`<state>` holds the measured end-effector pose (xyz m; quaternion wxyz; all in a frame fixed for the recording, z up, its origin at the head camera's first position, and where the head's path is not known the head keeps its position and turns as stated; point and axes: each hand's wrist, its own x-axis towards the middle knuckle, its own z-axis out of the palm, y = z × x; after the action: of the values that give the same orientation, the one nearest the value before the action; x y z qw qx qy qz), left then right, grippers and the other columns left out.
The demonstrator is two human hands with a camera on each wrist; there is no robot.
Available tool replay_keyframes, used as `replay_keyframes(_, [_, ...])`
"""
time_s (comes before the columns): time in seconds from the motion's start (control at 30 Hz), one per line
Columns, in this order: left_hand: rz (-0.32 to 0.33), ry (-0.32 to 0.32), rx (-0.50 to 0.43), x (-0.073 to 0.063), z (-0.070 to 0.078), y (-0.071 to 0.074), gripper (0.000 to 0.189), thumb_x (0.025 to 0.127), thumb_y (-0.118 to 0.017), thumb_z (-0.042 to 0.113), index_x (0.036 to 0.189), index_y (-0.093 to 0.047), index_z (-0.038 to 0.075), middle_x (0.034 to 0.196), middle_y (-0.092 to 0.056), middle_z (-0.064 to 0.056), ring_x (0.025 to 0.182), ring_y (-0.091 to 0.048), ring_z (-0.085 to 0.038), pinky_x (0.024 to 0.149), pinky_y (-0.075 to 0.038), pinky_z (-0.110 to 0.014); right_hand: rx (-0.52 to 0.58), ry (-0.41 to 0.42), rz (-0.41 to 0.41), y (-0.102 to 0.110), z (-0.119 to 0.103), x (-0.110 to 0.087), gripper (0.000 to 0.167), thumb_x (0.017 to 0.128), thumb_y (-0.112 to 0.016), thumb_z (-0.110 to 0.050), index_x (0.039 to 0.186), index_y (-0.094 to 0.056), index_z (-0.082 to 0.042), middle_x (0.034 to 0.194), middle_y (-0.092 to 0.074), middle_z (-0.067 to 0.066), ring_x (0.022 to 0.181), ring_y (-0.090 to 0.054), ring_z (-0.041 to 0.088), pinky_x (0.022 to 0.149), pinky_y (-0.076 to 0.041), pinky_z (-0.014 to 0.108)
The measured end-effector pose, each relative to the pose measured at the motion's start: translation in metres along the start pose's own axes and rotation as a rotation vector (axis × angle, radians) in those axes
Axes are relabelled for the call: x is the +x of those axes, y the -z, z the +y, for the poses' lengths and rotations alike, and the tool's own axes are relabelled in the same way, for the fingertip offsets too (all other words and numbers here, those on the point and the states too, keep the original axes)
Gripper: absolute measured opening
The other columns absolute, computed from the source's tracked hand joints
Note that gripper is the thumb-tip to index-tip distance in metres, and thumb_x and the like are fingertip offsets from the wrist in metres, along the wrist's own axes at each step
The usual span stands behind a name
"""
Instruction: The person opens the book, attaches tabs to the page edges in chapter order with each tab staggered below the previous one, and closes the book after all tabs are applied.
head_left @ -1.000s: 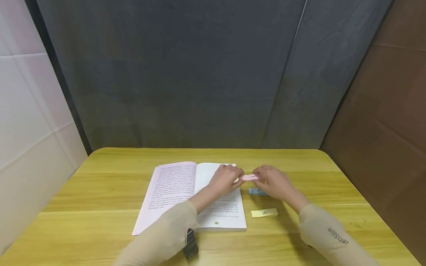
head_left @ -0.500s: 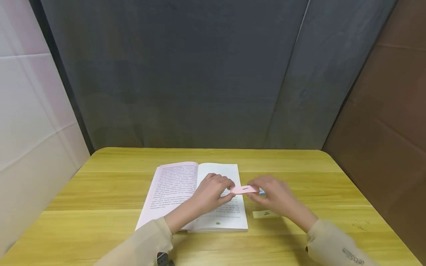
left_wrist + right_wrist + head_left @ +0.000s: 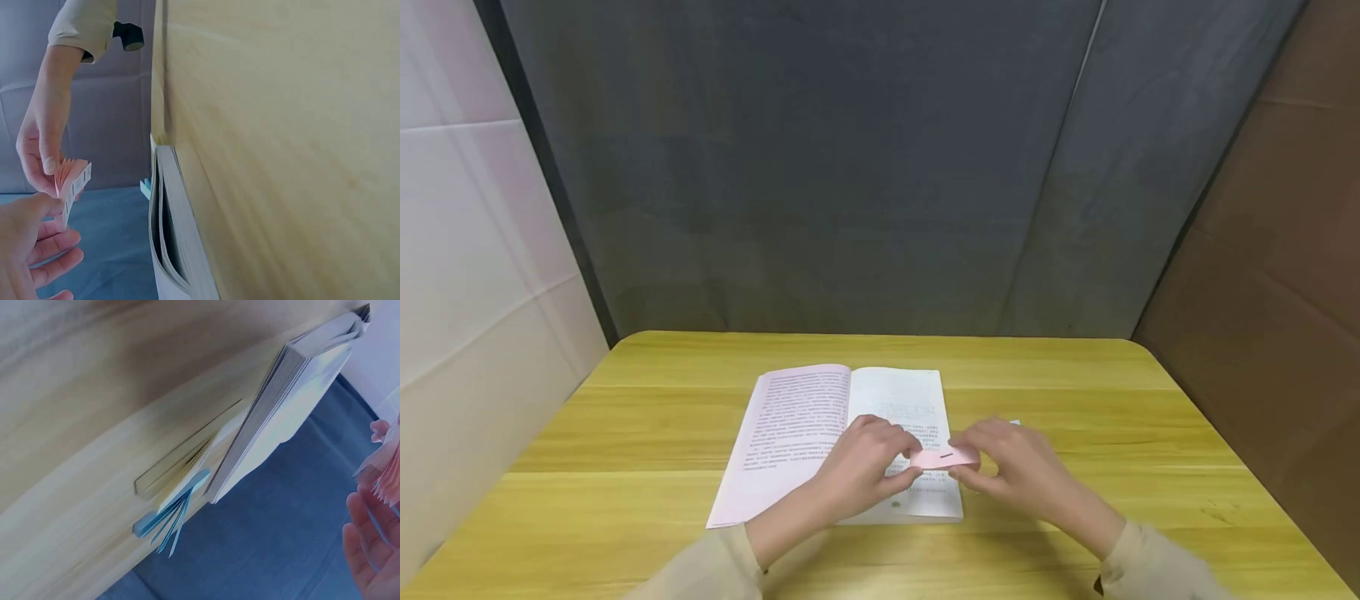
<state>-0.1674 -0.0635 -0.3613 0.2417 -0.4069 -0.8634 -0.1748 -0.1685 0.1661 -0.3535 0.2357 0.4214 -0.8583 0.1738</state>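
Note:
Both hands hold a narrow pink pad of sticky notes point(image 3: 936, 457) above the lower right part of the open book point(image 3: 790, 433). A short dark stroke marks its top. My left hand point(image 3: 867, 467) pinches its left end and my right hand point(image 3: 1011, 460) pinches its right end, thumbs on the near side. Seen from the left wrist, the pink pad point(image 3: 74, 176) has its sheets fanned. A blue sticky-note pad point(image 3: 172, 515) with splayed sheets and a yellow pad point(image 3: 172, 465) lie on the table beside the book; my right hand hides most of both in the head view.
The wooden table point(image 3: 655, 433) extends around the book, with a rounded far edge. A dark cloth wall point(image 3: 850, 167) stands behind it, a pale one point(image 3: 482, 208) on the left and a brown one point(image 3: 1277, 275) on the right.
Both hands have carried the pink pad toward me and a little left, from beside the book to over its right page. The right hand now covers the yellow pad and most of the blue one.

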Motion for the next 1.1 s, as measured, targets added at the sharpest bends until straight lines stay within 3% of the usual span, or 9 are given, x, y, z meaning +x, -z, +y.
replay_keyframes(0.3, [0.011, -0.018, 0.005, -0.012, 0.005, -0.001, 0.014, 0.072, -0.068, 0.028, 0.080, -0.063, 0.018, 0.075, -0.059, 0.011, 0.075, -0.055, -0.005, 0.076, -0.039, -0.030, 0.072, 0.024, 0.074, -0.002, -0.005, -0.007, 0.009, 0.079, -0.064, -0.030, 0.079, -0.060, -0.021, 0.074, -0.053, -0.016, 0.067, -0.052, 0.004, 0.051, -0.039, 0.017])
replay_keyframes(0.6, [0.013, -0.019, 0.008, -0.019, 0.011, -0.004, 0.015, 0.074, -0.067, 0.029, 0.081, -0.062, 0.017, 0.076, -0.058, 0.012, 0.077, -0.054, -0.005, 0.080, -0.038, -0.032, 0.109, -0.018, 0.070, -0.006, -0.014, -0.008, 0.016, 0.077, -0.067, -0.028, 0.075, -0.052, -0.021, 0.074, -0.051, -0.017, 0.062, -0.045, -0.001, 0.048, -0.034, 0.012])
replay_keyframes(0.83, [-0.011, 0.017, -0.007, -0.023, 0.014, -0.005, 0.016, 0.074, -0.066, 0.031, 0.083, -0.063, 0.018, 0.077, -0.059, 0.012, 0.079, -0.055, -0.005, 0.083, -0.037, -0.032, 0.126, 0.006, 0.091, -0.006, -0.021, -0.008, 0.017, 0.077, -0.067, -0.022, 0.075, -0.051, -0.021, 0.072, -0.047, -0.018, 0.060, -0.040, -0.001, 0.048, -0.032, 0.011])
replay_keyframes(1.1, [0.030, -0.002, -0.008, -0.027, 0.015, -0.008, 0.016, 0.073, -0.067, 0.029, 0.081, -0.062, 0.017, 0.076, -0.059, 0.010, 0.077, -0.055, -0.006, 0.081, -0.038, -0.031, 0.082, 0.043, 0.110, -0.009, -0.023, -0.009, 0.014, 0.078, -0.065, -0.023, 0.070, -0.054, -0.020, 0.071, -0.050, -0.016, 0.061, -0.042, 0.001, 0.050, -0.034, 0.013])
